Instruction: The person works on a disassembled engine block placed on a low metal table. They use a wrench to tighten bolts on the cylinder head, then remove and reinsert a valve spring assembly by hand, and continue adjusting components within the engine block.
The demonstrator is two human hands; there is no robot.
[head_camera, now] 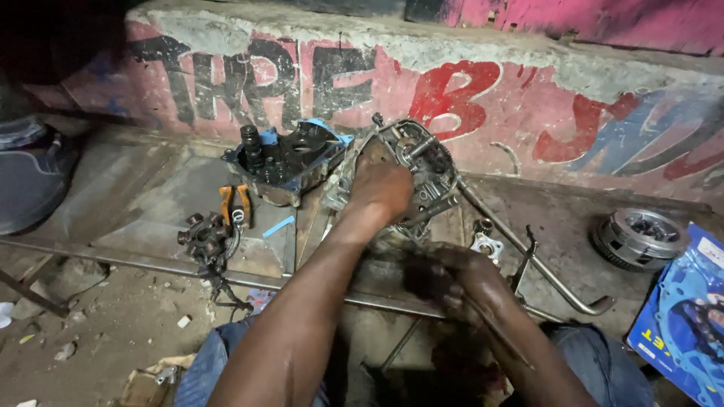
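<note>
My left hand [383, 188] reaches forward and grips the upper side of a grey engine case half [430, 169], which stands tilted on a metal slab [143, 196] against the painted wall. My right hand [451, 277] is lower and nearer to me, just below the case. It is blurred with its fingers curled, and I cannot make out what it holds. A thin dark rod [501, 335] seems to run along its wrist.
A second case half with gears and a blue gasket [290, 160] lies to the left. Orange-handled pliers [235, 203] and a coil assembly [205, 237] are near it. A bent metal lever [532, 260], a clutch drum [639, 237] and a blue packet [682, 320] lie right. A shoe [30, 177] is far left.
</note>
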